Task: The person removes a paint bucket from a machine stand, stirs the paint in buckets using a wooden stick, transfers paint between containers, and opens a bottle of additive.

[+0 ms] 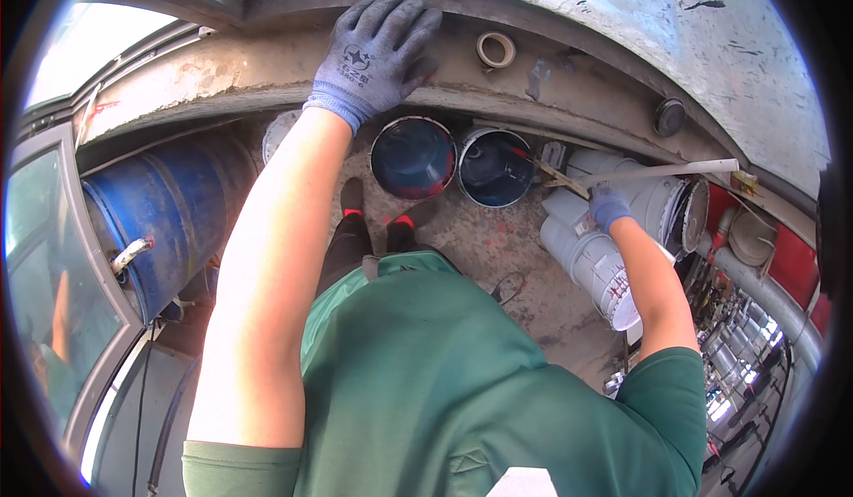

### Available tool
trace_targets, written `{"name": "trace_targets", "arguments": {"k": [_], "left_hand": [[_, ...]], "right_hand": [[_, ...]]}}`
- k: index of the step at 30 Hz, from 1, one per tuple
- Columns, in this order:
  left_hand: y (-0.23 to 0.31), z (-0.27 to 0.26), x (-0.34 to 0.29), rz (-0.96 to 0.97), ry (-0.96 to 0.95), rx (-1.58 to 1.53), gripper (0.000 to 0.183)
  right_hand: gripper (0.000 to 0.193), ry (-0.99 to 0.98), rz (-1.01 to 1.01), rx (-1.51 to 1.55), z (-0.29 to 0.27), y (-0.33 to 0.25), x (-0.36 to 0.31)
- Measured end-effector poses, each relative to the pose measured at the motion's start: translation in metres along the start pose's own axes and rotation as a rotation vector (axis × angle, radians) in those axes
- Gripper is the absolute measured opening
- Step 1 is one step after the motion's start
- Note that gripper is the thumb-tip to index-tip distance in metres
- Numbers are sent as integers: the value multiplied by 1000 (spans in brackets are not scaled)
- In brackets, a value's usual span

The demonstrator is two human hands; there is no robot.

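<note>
My left hand (378, 57), in a grey-blue work glove, lies palm down on the concrete ledge (240, 66) with its fingers stretched out over the dark rim beyond. Low on the right, my gloved right hand (609, 206) is closed around the end of a wooden stick (558, 177). The stick's reddish far end reaches into a bucket of dark paint (496, 170); whether it is a brush is unclear. Another open bucket (413, 159) with dark contents and red smears stands just left of it. A long pale bar (662, 171) passes close above my right hand.
A roll of tape (496, 50) and a dark round lid (669, 117) rest on the ledge. A blue drum (173, 217) lies at left beside a framed glass pane (62, 293). Grey-white pails (586, 253) lie on the right. My feet stand on the stained floor.
</note>
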State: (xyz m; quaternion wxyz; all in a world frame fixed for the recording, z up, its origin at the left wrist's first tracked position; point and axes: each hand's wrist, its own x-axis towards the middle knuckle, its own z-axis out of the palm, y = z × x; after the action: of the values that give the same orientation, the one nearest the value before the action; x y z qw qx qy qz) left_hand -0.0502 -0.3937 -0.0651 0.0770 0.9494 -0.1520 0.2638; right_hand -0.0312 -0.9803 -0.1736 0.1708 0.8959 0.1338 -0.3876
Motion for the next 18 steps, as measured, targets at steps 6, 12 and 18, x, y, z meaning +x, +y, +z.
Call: {"name": "trace_targets", "arguments": {"k": [6, 12, 18], "left_hand": [[0, 0, -3, -21, -24, 7, 65], [0, 0, -6, -29, -10, 8, 64], [1, 0, -3, -21, 2, 18, 65]], "right_hand": [[32, -305, -166, -81, 56, -71, -26], [32, -120, -232, -127, -26, -112, 9], [31, -13, 47, -67, -10, -8, -11]]}}
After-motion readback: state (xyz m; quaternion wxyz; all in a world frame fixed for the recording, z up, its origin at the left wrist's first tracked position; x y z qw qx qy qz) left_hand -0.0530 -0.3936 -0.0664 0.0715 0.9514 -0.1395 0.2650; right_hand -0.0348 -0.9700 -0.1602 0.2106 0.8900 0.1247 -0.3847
